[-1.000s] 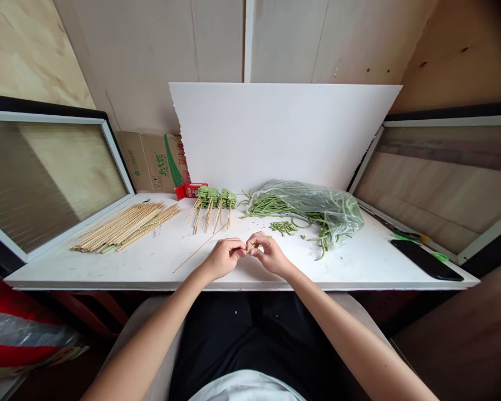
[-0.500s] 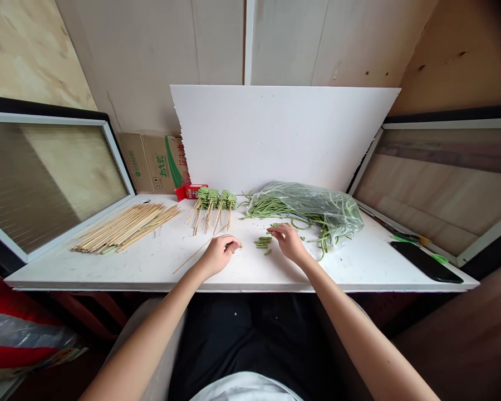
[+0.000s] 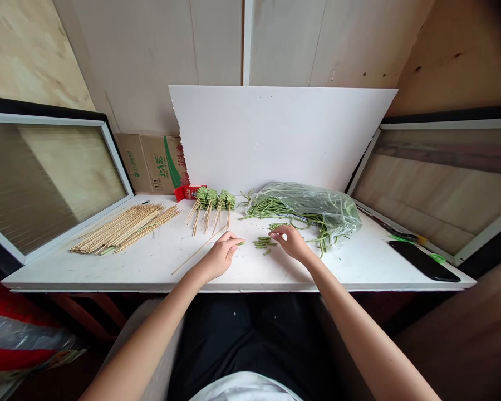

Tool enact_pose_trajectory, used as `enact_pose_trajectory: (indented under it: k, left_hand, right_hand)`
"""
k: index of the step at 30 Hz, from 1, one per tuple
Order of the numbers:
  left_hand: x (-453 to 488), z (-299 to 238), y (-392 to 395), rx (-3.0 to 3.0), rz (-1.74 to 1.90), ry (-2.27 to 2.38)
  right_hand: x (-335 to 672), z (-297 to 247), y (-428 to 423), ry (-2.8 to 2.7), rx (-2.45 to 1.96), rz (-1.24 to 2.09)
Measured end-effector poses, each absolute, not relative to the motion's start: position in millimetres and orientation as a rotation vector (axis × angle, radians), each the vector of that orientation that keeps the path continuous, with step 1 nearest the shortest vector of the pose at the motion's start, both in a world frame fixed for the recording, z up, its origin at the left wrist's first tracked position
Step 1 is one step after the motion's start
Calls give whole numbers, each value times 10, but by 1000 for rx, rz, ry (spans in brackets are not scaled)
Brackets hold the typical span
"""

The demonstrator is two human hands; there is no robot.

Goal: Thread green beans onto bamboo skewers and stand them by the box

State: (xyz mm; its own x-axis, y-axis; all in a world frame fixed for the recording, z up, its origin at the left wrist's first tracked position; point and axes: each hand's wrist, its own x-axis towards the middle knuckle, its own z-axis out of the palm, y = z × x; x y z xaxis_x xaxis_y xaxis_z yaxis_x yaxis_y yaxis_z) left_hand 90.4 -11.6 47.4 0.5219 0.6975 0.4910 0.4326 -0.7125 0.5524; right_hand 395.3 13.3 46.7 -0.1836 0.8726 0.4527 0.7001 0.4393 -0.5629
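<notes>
My left hand (image 3: 221, 255) is closed in a pinch above the white table, with a short piece of green bean (image 3: 241, 243) at its fingertips. Beside that hand a thin bamboo skewer (image 3: 187, 259) lies slantwise on the table, partly behind the fingers. My right hand (image 3: 291, 243) pinches thumb and fingers together over a small group of cut bean pieces (image 3: 262, 242); what is between the fingertips is too small to make out. More chopped bits (image 3: 278, 225) lie just behind it. Long green beans (image 3: 267, 207) stick out of a clear plastic bag (image 3: 338, 209) beyond.
Loose bamboo skewers (image 3: 123, 227) are heaped on the left. Skewered bean bundles (image 3: 215, 199) stand at the back by a red box (image 3: 190, 192). A black phone (image 3: 423, 260) and scissors (image 3: 396, 231) lie right. A white board (image 3: 279, 139) leans behind the table (image 3: 237, 281).
My left hand's fingers have stretched forward a little, and the green piece at their tips now shows. My right hand has shifted slightly down toward the cut pieces.
</notes>
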Motion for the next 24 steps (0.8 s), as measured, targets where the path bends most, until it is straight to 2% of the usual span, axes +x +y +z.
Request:
enact_pose_trajectory:
  k: [7, 14, 24]
  left_hand:
    - [1028, 394, -109, 2286, 1163, 843]
    - [1004, 469, -126, 2327, 1216, 906]
    - [1015, 491, -178, 2513, 1324, 947]
  right_hand:
    - [3393, 606, -198, -2037, -960, 605]
    - [3242, 558, -255, -1968, -917, 403]
    - [3184, 560, -305, -1947, -848, 325]
